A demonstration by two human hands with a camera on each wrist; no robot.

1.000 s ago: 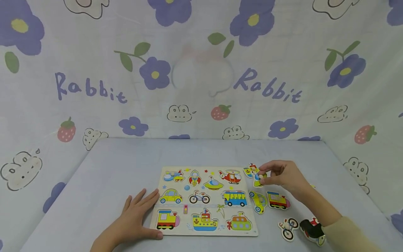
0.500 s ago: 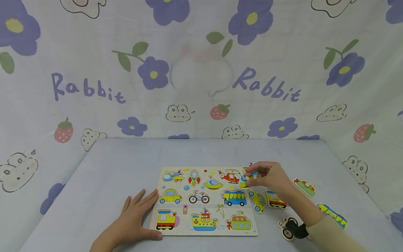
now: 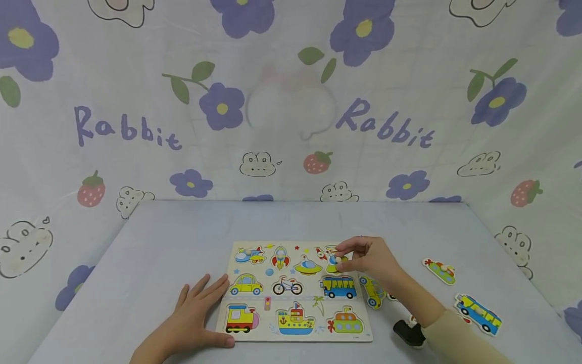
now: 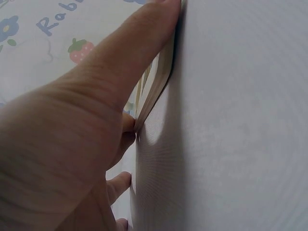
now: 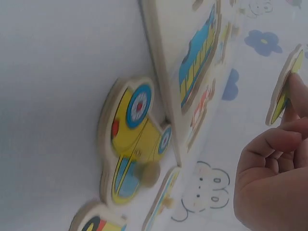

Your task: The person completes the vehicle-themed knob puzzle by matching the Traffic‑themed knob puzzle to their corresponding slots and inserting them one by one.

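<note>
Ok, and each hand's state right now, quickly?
Left hand: open, fingers spread, touching the edge of the puzzle board.
Right hand: closed, pinching a yellow-and-blue puzzle piece over the board.

The board (image 3: 286,298), held piece (image 3: 333,265) and car (image 5: 132,134) look wooden, with smooth printed faces and matt edges. The tabletop (image 3: 191,227) is smooth, matt; backdrop (image 3: 291,121) and sleeve (image 3: 454,336) look like cloth.
</note>
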